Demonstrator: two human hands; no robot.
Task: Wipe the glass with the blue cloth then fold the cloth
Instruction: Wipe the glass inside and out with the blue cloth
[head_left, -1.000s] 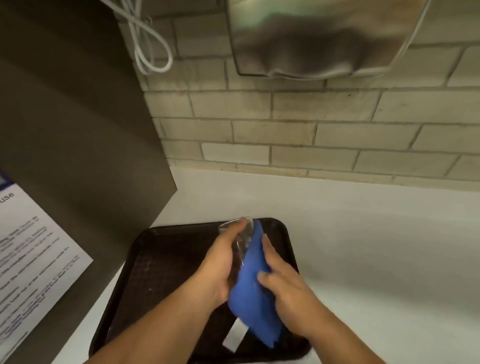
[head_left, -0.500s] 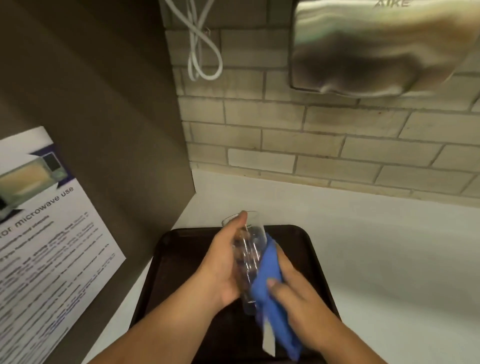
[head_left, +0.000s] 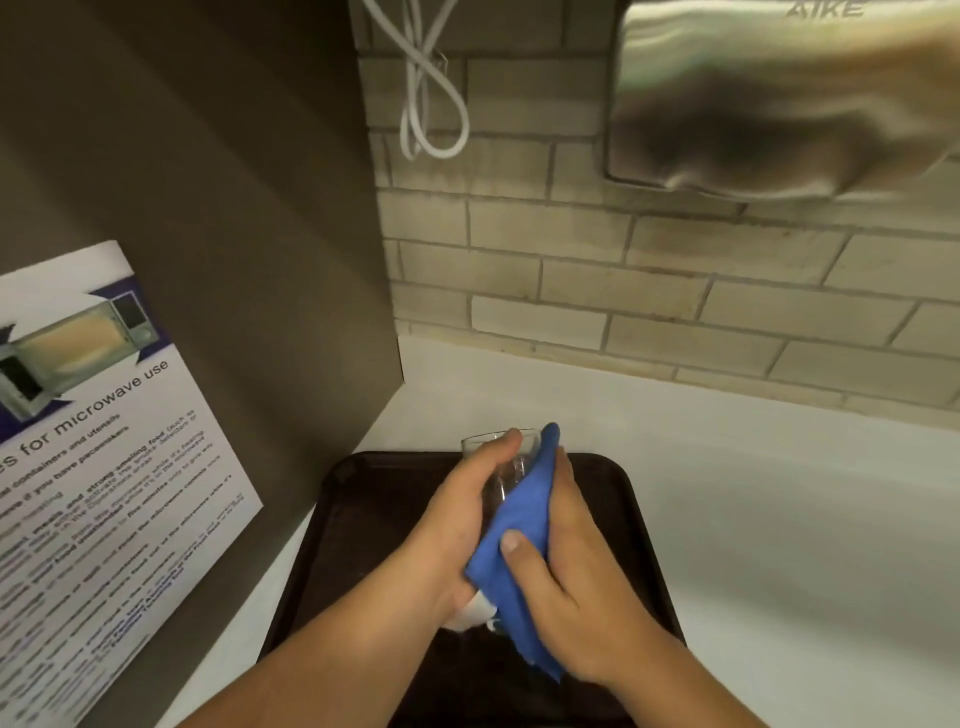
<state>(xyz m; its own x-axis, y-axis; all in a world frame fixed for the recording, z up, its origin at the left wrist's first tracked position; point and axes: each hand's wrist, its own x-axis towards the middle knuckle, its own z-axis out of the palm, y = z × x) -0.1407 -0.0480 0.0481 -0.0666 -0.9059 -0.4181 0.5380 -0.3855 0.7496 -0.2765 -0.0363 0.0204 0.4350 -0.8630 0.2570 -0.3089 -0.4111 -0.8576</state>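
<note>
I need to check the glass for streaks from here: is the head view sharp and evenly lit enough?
Head view: the glass is mostly hidden between the left hand and the blue cloth under the right hand; only its rim shows, faint against the dark tray. Soft light, no glare there; the edges bend and blur.

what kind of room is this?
Probably a shared kitchenette or canteen corner: a microwave-use notice on the side panel, a dark serving tray on a white counter, and a steel wall unit, likely a hand dryer.
</note>
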